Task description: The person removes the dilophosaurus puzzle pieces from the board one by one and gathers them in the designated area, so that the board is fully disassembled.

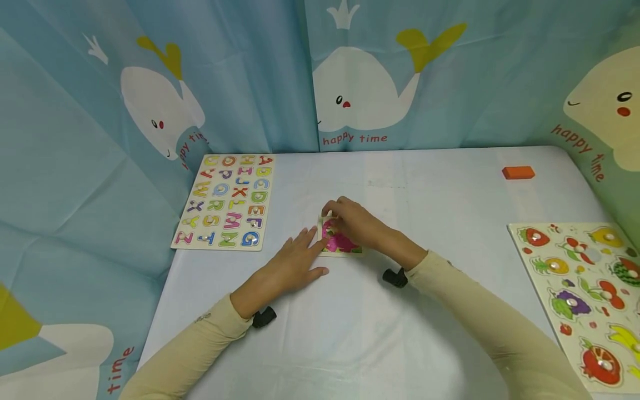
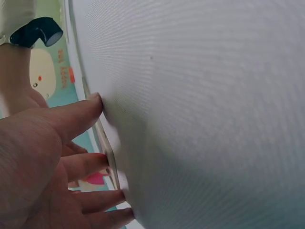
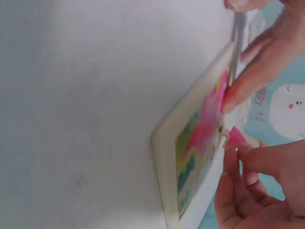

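A small square jigsaw puzzle with a pale wooden frame (image 1: pixel 341 255) and a pink picture lies flat at the middle of the table. My right hand (image 1: pixel 357 223) is over its far side, pinching a small pink puzzle piece (image 3: pixel 235 138) between thumb and fingers just above the picture, as the right wrist view shows. At the puzzle's left edge rests my left hand (image 1: pixel 294 262), fingers extended and spread. Its index finger (image 3: pixel 243 86) touches the pink picture, while its thumb points away along the tabletop.
An alphabet peg board (image 1: pixel 234 215) lies at the back left. On the right is a fruit peg board (image 1: pixel 537 261), with an orange block (image 1: pixel 518 173) behind it. Blue curtains (image 1: pixel 280 83) with whales hang around the white table (image 1: pixel 320 355). Black cameras sit at both wrists.
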Motion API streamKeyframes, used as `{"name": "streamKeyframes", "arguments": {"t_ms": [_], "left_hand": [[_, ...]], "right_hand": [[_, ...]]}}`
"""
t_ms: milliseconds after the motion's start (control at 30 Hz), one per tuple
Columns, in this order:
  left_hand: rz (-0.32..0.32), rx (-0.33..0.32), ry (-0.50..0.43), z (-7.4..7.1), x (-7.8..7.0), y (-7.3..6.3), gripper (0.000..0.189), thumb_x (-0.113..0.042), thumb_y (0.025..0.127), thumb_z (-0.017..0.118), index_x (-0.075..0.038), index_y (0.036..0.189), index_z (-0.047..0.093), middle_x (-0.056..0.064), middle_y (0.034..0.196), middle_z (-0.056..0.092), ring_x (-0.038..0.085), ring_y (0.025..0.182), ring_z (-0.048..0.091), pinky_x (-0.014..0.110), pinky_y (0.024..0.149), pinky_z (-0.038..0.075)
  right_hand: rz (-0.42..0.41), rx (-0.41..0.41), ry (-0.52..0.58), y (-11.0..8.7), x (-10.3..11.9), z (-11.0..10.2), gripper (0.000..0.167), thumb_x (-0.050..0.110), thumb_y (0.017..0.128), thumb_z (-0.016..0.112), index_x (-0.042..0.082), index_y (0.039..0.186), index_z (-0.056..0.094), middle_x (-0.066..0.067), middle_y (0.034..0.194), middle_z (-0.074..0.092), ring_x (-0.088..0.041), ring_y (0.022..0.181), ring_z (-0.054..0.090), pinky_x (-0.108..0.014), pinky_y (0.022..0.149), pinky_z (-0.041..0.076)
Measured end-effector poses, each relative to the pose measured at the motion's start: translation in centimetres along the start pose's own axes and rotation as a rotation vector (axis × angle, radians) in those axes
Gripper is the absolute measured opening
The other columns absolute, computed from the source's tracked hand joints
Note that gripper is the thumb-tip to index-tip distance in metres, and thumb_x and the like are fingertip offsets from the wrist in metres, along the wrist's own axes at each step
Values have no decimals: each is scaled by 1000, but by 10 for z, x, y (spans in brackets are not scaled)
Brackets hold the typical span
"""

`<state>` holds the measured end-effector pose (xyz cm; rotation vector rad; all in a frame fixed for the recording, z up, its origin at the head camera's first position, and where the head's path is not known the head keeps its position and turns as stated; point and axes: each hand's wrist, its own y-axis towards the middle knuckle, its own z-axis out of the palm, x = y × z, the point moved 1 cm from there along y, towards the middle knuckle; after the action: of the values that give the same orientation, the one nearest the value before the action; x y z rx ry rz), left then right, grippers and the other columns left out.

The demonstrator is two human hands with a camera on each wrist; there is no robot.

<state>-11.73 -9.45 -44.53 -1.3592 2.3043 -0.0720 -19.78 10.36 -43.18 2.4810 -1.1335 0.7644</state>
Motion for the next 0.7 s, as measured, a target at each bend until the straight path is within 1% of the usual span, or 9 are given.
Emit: {"name": "streamKeyframes", "arguments": {"t_ms": [100,200,367,467,567,700], "left_hand": [[-2,6,4,-1,-1,0,73,-46,106,62,-15,166,35,18,175,19,38,162,18,62,127,24],[-1,6,5,-1,-1,0,73,-46,106,63,-15,166,35,19,175,19,38,162,18,62,127,24],[-7,0,-5,0,-2,-1,73,-45,105,64,-15,166,35,19,175,19,38,162,17,61,127,24],[-8,-5,-11,0,-2,-2,73,-44,105,64,-15,166,36,19,175,19,38,162,17,62,127,23],[-4,-14,-15,1,-3,-2,73,-43,105,64,-15,166,36,19,175,20,39,162,18,62,127,23],[-7,-15,-9,1,-3,-1,74,-44,105,64,-15,166,35,19,175,20,38,162,17,61,128,23]], "right_hand": [[-2,-2,46,-2,-4,-8,23,-1,102,66,4,124,67,-13,105,66,-28,98,64,-45,91,58],[26,-11,59,-7,-11,-19,23,-1,102,65,2,124,68,-14,103,66,-29,97,63,-46,90,57],[129,-22,90,-17,-29,-36,22,-1,104,62,0,125,66,-16,105,67,-33,105,66,-48,91,56],[211,-33,120,-27,-41,-45,16,1,105,61,-2,121,64,-18,107,67,-34,105,66,-47,90,55],[291,-37,130,-38,-53,-54,12,4,105,62,-1,116,64,-18,110,68,-33,105,65,-44,89,53],[352,-35,119,-53,-67,-64,11,9,105,64,1,113,66,-18,114,69,-33,106,67,-43,88,54]]}}
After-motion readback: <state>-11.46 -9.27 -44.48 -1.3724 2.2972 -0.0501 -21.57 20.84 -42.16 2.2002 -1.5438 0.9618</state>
